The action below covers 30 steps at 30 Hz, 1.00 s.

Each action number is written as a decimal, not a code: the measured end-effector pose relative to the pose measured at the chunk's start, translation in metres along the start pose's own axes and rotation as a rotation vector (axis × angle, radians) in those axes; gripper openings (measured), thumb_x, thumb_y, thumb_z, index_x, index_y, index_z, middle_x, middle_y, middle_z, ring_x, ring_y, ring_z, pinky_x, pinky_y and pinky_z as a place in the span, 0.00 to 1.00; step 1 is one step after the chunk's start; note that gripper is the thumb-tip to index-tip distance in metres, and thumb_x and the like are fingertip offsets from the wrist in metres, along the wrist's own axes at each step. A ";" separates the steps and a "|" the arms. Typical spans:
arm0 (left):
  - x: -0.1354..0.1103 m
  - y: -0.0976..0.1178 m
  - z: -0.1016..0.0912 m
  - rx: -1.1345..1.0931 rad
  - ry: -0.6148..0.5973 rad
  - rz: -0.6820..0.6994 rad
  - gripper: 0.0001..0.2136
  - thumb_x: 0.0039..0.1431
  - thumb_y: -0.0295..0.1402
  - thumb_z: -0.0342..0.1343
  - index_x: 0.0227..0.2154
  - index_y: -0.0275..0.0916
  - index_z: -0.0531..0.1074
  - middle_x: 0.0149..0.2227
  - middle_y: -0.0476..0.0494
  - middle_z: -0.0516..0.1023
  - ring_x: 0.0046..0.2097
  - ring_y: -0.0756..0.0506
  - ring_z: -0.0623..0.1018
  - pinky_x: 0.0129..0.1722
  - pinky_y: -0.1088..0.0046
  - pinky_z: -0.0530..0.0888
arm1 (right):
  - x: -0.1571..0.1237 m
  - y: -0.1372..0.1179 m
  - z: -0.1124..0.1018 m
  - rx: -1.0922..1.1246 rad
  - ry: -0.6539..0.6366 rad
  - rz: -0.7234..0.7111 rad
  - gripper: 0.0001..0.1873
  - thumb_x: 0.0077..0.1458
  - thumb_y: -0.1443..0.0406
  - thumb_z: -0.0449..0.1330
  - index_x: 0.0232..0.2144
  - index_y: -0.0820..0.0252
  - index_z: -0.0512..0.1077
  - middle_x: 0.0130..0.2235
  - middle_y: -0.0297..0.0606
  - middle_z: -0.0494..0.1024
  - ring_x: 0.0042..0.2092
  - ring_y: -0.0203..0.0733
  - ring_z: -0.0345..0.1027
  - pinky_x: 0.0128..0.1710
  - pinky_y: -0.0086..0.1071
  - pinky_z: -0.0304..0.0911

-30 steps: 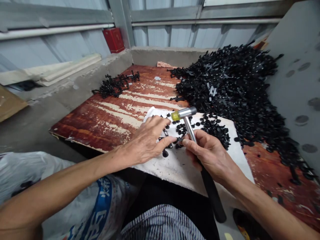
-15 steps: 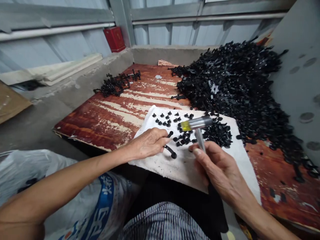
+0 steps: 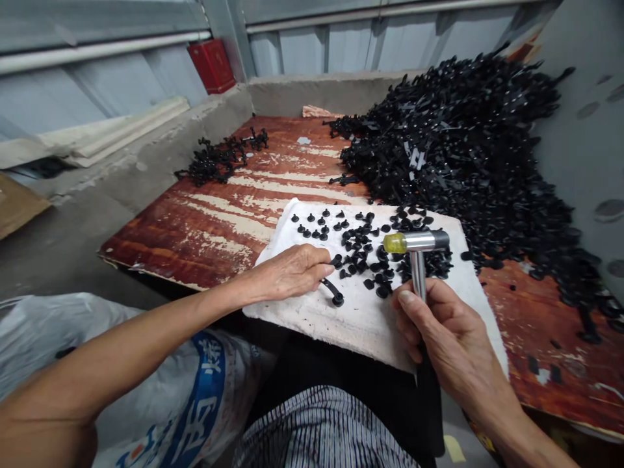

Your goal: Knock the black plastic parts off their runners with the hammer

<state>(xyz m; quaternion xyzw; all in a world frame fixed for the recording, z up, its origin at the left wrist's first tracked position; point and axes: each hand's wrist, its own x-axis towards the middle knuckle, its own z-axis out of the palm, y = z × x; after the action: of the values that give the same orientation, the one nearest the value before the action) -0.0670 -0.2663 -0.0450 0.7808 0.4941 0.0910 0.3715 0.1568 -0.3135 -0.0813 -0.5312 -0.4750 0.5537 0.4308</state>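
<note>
My right hand (image 3: 441,328) is wrapped around the handle of a small two-faced mallet (image 3: 424,242). Its head is silver with a yellow tip on the left and a dark tip on the right, held above the white cloth. My left hand (image 3: 295,273) is pinched around a black plastic strip (image 3: 333,291) with a round button-like end; the rest of that strip is hidden by the fingers. Loose black plastic buttons (image 3: 358,246) with short stems lie on the cloth (image 3: 302,320), thickest under and behind the mallet head.
A large heap of black plastic pieces (image 3: 453,143) covers the right back of the worn red board (image 3: 160,237). A smaller bunch (image 3: 209,162) lies at the left back. Beyond stand a red box (image 3: 212,66) and a low concrete ledge (image 3: 146,146). A white sack (image 3: 195,390) is at lower left.
The mallet has moved right with my right hand, and its head now sits level. More loose buttons lie scattered mid-cloth. My left hand keeps its pinch on the strip.
</note>
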 end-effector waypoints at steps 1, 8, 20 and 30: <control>0.000 0.001 0.000 -0.001 -0.002 -0.001 0.14 0.63 0.36 0.43 0.22 0.39 0.59 0.21 0.53 0.62 0.23 0.54 0.60 0.22 0.77 0.56 | 0.000 0.001 0.000 0.004 0.002 0.001 0.17 0.52 0.50 0.62 0.29 0.55 0.64 0.17 0.24 0.60 0.16 0.30 0.50 0.11 0.23 0.50; 0.001 -0.001 0.001 0.009 -0.003 -0.006 0.14 0.63 0.37 0.43 0.22 0.38 0.59 0.21 0.53 0.62 0.23 0.55 0.60 0.23 0.77 0.56 | -0.001 0.000 -0.001 -0.009 -0.012 -0.010 0.17 0.52 0.50 0.62 0.29 0.55 0.64 0.17 0.24 0.60 0.16 0.30 0.51 0.12 0.23 0.50; 0.002 0.004 -0.001 0.014 -0.017 -0.029 0.14 0.62 0.34 0.44 0.20 0.39 0.57 0.20 0.54 0.59 0.22 0.55 0.59 0.22 0.77 0.55 | -0.001 0.005 -0.004 -0.050 -0.041 -0.015 0.18 0.53 0.48 0.60 0.32 0.56 0.68 0.21 0.27 0.61 0.19 0.31 0.51 0.13 0.25 0.49; 0.003 0.001 -0.001 -0.033 -0.047 -0.044 0.13 0.61 0.35 0.45 0.21 0.39 0.58 0.19 0.55 0.57 0.21 0.55 0.58 0.22 0.78 0.55 | -0.001 0.008 -0.005 -0.093 -0.040 -0.025 0.20 0.55 0.47 0.57 0.38 0.57 0.70 0.21 0.27 0.61 0.18 0.32 0.50 0.12 0.25 0.49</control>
<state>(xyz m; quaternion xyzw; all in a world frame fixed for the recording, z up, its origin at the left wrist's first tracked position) -0.0652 -0.2634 -0.0443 0.7653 0.5009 0.0726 0.3977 0.1616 -0.3157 -0.0889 -0.5337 -0.5154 0.5358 0.4030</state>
